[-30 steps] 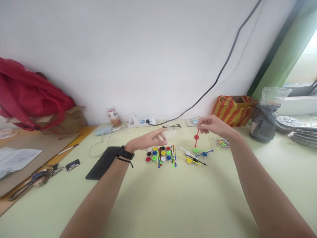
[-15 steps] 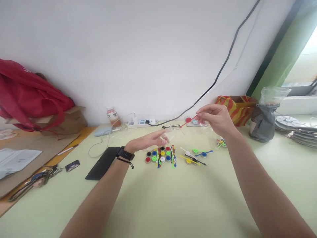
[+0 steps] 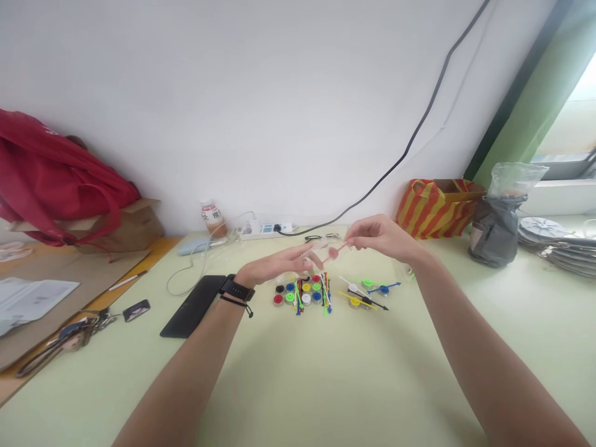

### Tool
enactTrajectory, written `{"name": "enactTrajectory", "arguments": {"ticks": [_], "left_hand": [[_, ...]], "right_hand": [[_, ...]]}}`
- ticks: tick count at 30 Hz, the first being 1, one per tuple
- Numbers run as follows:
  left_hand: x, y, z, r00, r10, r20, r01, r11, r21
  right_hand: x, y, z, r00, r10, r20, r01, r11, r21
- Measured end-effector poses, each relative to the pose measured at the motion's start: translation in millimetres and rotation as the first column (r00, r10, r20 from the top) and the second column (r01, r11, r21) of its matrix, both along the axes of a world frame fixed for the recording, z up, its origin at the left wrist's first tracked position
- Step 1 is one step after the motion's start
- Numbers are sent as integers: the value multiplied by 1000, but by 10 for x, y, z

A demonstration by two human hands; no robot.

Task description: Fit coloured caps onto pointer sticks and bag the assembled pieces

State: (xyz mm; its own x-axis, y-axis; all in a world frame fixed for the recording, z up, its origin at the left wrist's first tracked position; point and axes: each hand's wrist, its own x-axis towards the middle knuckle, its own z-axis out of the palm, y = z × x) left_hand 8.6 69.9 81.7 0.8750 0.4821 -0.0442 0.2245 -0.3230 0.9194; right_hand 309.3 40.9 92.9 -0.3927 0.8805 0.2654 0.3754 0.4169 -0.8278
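My right hand (image 3: 379, 236) pinches one end of a red arrow spinner (image 3: 333, 253), whose round middle shows through thin clear plastic. That plastic is a small clear bag (image 3: 318, 249), held at the fingertips of my left hand (image 3: 279, 264), which wears a black wristband. Below my left fingers are rows of colored discs (image 3: 306, 299) in red, green, white, blue, yellow and black, with bundles of colored arrows (image 3: 326, 297) beside them. Just right of these lie several assembled spinners (image 3: 356, 302) in yellow, white, black, blue and green.
A black flat case (image 3: 195, 310) lies left of the discs. Behind stand a bottle (image 3: 214, 218), a power strip (image 3: 267, 231) and eyeglasses (image 3: 313, 238). At right are a striped bag (image 3: 428, 208), a gray bag (image 3: 496, 230) and stacked discs (image 3: 554, 248).
My right hand has moved left and slightly down, bringing the red spinner behind the clear plastic of the bag. My left hand has stayed nearly in place.
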Motion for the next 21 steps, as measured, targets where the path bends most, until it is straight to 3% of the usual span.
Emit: {"name": "enactTrajectory", "arguments": {"ticks": [7, 12, 16, 21], "left_hand": [[4, -23, -15, 998, -21, -57, 12, 990, -144], [57, -76, 11, 992, -109, -68, 98, 984, -148], [100, -88, -5, 983, -157, -94, 138, 975, -176], [87, -78, -14, 985, -91, -145, 68, 985, -161]], "right_hand": [[-108, 29, -23, 992, -94, 81, 80, 983, 163], [-188, 30, -55, 990, 110, 86, -119, 987, 108], [-275, 38, -86, 990, 113, 90, -124, 984, 128], [-187, 44, -69, 998, 44, 41, -48, 992, 115]]}}
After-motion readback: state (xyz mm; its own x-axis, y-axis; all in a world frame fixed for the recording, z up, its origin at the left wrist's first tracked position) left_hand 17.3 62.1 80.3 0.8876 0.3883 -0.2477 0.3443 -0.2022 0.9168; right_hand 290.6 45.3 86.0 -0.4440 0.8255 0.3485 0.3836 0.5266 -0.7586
